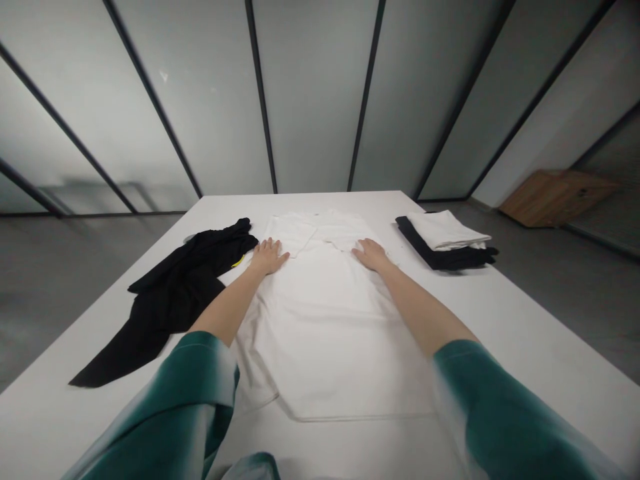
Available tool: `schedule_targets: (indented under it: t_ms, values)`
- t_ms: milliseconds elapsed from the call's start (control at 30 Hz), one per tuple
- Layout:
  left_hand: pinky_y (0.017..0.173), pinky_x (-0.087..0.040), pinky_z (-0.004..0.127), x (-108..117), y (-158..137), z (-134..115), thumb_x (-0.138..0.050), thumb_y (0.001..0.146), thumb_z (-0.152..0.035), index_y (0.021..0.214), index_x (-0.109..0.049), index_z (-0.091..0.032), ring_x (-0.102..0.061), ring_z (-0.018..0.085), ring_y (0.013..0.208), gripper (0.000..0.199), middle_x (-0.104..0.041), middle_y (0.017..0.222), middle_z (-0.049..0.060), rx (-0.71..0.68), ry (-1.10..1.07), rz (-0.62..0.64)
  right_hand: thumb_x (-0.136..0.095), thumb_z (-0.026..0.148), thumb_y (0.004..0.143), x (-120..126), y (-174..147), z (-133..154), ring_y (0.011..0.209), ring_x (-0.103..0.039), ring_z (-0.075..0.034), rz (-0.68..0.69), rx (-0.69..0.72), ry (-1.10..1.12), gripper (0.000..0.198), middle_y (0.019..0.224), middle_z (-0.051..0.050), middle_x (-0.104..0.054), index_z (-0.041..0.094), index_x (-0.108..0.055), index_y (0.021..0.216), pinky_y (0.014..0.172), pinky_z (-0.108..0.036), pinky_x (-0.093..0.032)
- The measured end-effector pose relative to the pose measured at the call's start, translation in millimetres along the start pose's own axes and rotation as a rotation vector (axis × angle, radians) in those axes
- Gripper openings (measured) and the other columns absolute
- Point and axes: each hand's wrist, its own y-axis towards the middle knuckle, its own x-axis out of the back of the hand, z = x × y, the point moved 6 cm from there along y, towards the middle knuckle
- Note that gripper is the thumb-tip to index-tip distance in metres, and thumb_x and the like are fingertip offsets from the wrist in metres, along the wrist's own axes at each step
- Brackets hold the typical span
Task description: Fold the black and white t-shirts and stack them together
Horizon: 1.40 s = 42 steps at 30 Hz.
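Observation:
A white T-shirt lies spread on the white table, its hem toward me and its collar end at the far side. My left hand rests flat on its left edge near the sleeve, fingers spread. On the opposite edge, my right hand presses down with its fingers stretched out and slightly bent. Neither hand grips anything that I can see. Loose folds of white cloth show along the left side of the shirt, beneath my left forearm.
Crumpled black clothing lies to the left, with a bit of yellow beside it. At the right is a stack of folded white cloth on folded black cloth. Frosted panels stand behind the table; a wooden cabinet is farther right.

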Motion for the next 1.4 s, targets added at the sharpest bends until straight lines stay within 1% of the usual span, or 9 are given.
schedule_targets:
  t_ms: [67,133,267,400,533,733,900,1133,1400]
  values:
    - [0.119,-0.024,0.045,7.6,-12.5,-6.6,-0.031,0.098,-0.054,0.153,-0.036,-0.01,-0.03,0.032,0.148,0.07,-0.032,0.16,0.019,-0.025,0.015,-0.075,-0.033,0.045,0.101,3.3,-9.7,-0.9,0.143,-0.038,-0.029,-0.023,0.019,-0.015,0.058,0.157,-0.018,-0.039,0.013,-0.045,0.148,0.115,-0.042,-0.029]
    - [0.118,-0.026,0.047,9.1,-29.7,-13.4,-0.03,0.098,-0.054,0.152,-0.037,-0.012,-0.031,0.032,0.147,0.069,-0.035,0.159,0.018,-0.037,0.006,-0.066,-0.032,0.048,0.101,4.9,-26.7,-0.3,0.144,-0.035,-0.031,-0.029,0.029,-0.035,0.059,0.158,-0.017,-0.038,0.016,-0.044,0.149,0.116,-0.046,-0.027]
    - [0.114,-0.024,0.063,-4.9,-63.0,-20.7,-0.024,0.096,-0.065,0.159,-0.024,-0.02,-0.018,0.04,0.151,0.077,-0.019,0.165,0.016,0.012,-0.035,0.115,-0.028,0.061,0.099,-1.3,-67.7,2.8,0.149,-0.023,-0.037,0.05,-0.021,-0.041,0.07,0.163,-0.015,-0.028,0.021,-0.034,0.156,0.118,-0.056,-0.02]
    - [0.114,-0.017,0.069,-14.1,-76.4,-23.0,-0.02,0.095,-0.068,0.16,-0.019,-0.022,-0.012,0.04,0.152,0.08,-0.012,0.167,0.016,0.033,-0.053,0.153,-0.023,0.067,0.097,-8.8,-88.7,7.5,0.15,-0.019,-0.04,0.126,-0.052,-0.04,0.077,0.165,-0.016,-0.02,0.022,-0.025,0.159,0.117,-0.061,-0.016]
    - [0.115,-0.013,0.069,-14.3,-68.9,-23.1,-0.018,0.094,-0.069,0.161,-0.016,-0.023,-0.008,0.039,0.153,0.081,-0.008,0.167,0.014,0.023,-0.058,0.149,-0.022,0.069,0.096,-8.3,-79.5,7.9,0.15,-0.019,-0.04,0.128,-0.054,-0.047,0.08,0.166,-0.017,-0.018,0.021,-0.024,0.16,0.117,-0.062,-0.015]
    - [0.115,-0.014,0.069,-11.5,-38.5,-20.9,-0.018,0.094,-0.069,0.161,-0.016,-0.024,-0.007,0.04,0.153,0.08,-0.007,0.168,0.014,0.014,-0.06,0.125,-0.022,0.069,0.095,-7.0,-47.0,2.5,0.15,-0.02,-0.04,0.117,-0.063,-0.045,0.08,0.166,-0.016,-0.018,0.022,-0.023,0.16,0.117,-0.061,-0.016]
    - [0.115,-0.014,0.068,-12.0,-24.7,-19.2,-0.019,0.095,-0.069,0.16,-0.019,-0.023,-0.008,0.039,0.153,0.08,-0.01,0.167,0.016,0.011,-0.061,0.106,-0.023,0.067,0.095,-5.9,-34.1,2.0,0.149,-0.021,-0.04,0.093,-0.05,-0.037,0.078,0.166,-0.016,-0.019,0.023,-0.025,0.159,0.117,-0.061,-0.016]
    - [0.116,-0.015,0.066,-14.1,-30.4,-18.5,-0.019,0.095,-0.067,0.16,-0.02,-0.022,-0.011,0.037,0.153,0.079,-0.014,0.166,0.016,0.003,-0.065,0.076,-0.026,0.066,0.096,-9.1,-35.8,-1.0,0.149,-0.022,-0.039,0.08,-0.038,-0.032,0.077,0.165,-0.017,-0.021,0.021,-0.028,0.158,0.117,-0.06,-0.017]
    - [0.116,-0.017,0.065,-9.5,-51.2,-19.0,-0.021,0.096,-0.065,0.16,-0.021,-0.021,-0.015,0.036,0.152,0.077,-0.015,0.166,0.015,0.009,-0.048,0.092,-0.029,0.065,0.096,-6.5,-52.1,0.6,0.149,-0.023,-0.039,0.062,-0.02,-0.039,0.077,0.165,-0.018,-0.021,0.019,-0.027,0.158,0.117,-0.058,-0.018]
